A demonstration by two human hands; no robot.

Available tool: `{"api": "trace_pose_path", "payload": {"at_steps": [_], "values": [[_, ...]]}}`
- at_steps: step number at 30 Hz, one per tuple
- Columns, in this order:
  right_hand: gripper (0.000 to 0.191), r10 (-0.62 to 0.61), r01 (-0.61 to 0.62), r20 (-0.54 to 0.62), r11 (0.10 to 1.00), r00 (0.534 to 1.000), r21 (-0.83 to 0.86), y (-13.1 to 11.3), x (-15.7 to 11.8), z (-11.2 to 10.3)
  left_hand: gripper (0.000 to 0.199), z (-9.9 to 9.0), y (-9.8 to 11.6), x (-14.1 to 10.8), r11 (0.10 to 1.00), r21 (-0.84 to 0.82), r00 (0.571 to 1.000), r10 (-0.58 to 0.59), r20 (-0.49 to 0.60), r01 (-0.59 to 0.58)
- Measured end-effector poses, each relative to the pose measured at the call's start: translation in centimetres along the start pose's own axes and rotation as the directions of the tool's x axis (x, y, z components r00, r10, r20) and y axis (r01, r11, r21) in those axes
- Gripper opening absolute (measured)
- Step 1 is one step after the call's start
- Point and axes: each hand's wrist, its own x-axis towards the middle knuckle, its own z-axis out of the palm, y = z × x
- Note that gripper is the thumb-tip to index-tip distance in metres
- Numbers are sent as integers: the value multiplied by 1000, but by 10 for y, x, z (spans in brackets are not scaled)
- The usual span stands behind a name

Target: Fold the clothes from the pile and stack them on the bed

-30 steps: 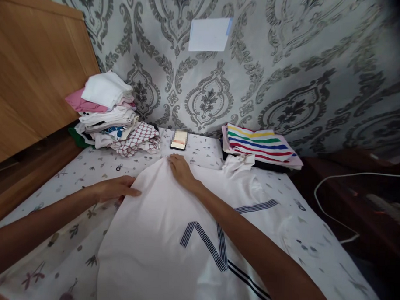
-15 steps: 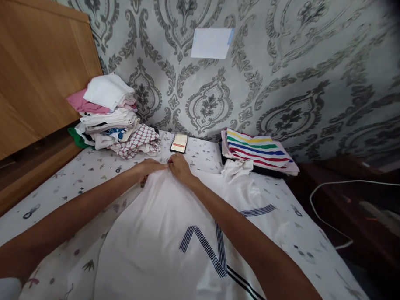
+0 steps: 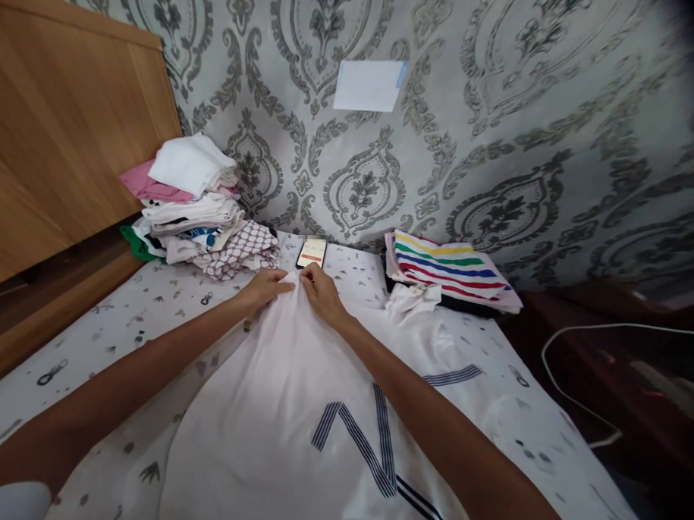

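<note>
A white shirt with dark striped bands lies spread over the patterned bed sheet. My left hand pinches the far edge of its cloth between thumb and fingers. Close beside it, my right hand grips the same edge, fingers curled. Between the two hands the fabric is drawn up into a small peak, with folds running down toward me. My right forearm crosses over part of the shirt and hides some of the bands. Just beyond my fingertips lies a phone with a lit screen.
Piled garments stand at the back left beside a wooden cabinet. A folded striped cloth tops another stack at the back right. Patterned wallpaper rises behind, with a white paper on it. A white cable curves at the right.
My hands have come slightly apart at the shirt's edge and the cloth between them is lifted into a peak. The whole view has shifted slightly, with the scene lower in the frame.
</note>
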Motion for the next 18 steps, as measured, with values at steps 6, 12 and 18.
{"api": "trace_pose_path", "payload": {"at_steps": [6,12,18], "values": [[19,56,-59,24,980,998,190,1,7,0,27,-4,1,2,992,-81,996,93,8,-92],[20,82,-90,39,930,996,357,0,13,-2,33,-9,-3,3,984,-177,994,42,99,-24],[20,71,-54,-35,933,997,356,1,21,-3,38,-35,4,-26,938,-241,868,-105,485,248]]}}
